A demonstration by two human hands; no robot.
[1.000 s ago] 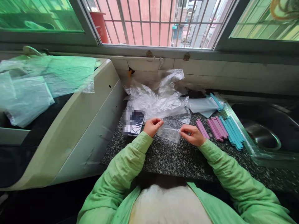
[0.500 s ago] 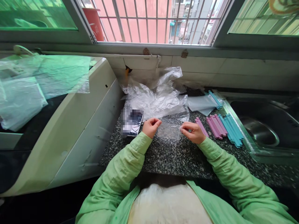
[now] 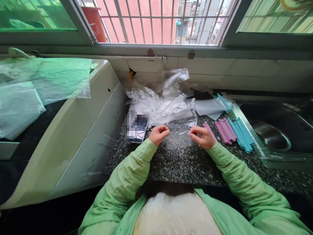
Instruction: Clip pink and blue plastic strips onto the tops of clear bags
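Note:
Between my two hands a small clear plastic bag [image 3: 179,140] is stretched out over the speckled countertop [image 3: 181,169]. My left hand [image 3: 158,134] pinches its upper left corner, and my right hand [image 3: 202,137] pinches the upper right one. Just beyond my right fingers lie pink sealing strips [image 3: 225,131], one of them partly behind that hand. Beside them is a group of several blue strips [image 3: 241,134]. To the left of my left hand a phone [image 3: 139,129] rests on the counter, part of it blurred out.
Crumpled clear plastic [image 3: 158,104] is heaped against the tiled wall. Right of it lie flat clear bags [image 3: 210,107] with a blue strip at their end. A metal sink [image 3: 271,130] bounds the right side, and a white machine [image 3: 90,130] draped with plastic the left.
The view has shifted slightly. Both hands keep their pinch on the bag, which hangs a little differently, with its top edge more level between them.

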